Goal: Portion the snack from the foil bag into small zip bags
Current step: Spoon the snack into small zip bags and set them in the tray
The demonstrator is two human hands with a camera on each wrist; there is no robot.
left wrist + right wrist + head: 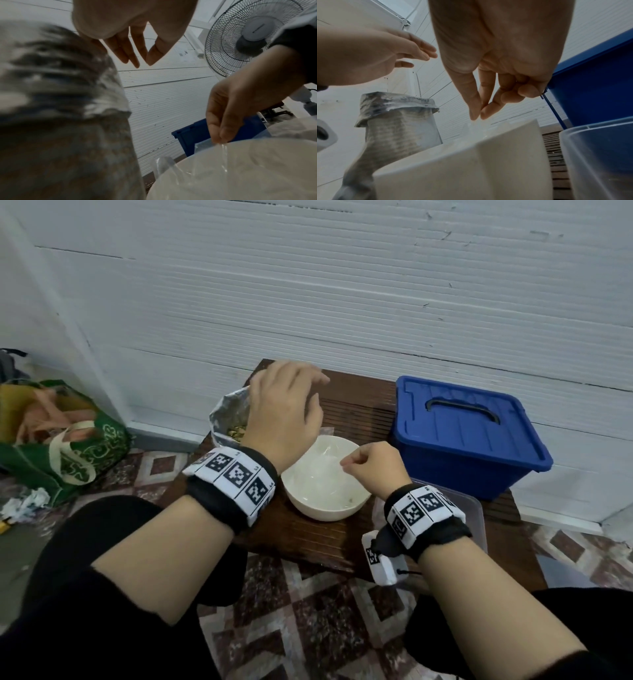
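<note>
My right hand point(373, 470) pinched the thin, slippery zip bag point(223, 157) by its top edge – best spot, mid-frame – while my left hand point(284, 412) hung open, empty, over the foil bag point(399, 121).

So the right hand point(496, 56) hangs down from the top of the shot, thumb and index fingertips point(475, 115) pinched together right above the white bowl point(462, 169), other fingers curled into the palm. There's something clear and crinkly in the bowl under the pinch, probably a zip bag point(471, 129), too washed out to say if the fingers actually touch it. The left hand point(368, 56) comes in from the left, fingers straight, hovering over the foil bag point(399, 121), which stands upright behind the bowl with its top rolled down. On the right, a clear plastic tub point(597, 155) with a blue bin point(597, 88) behind it, all on a slatted wooden table point(553, 148)
</note>
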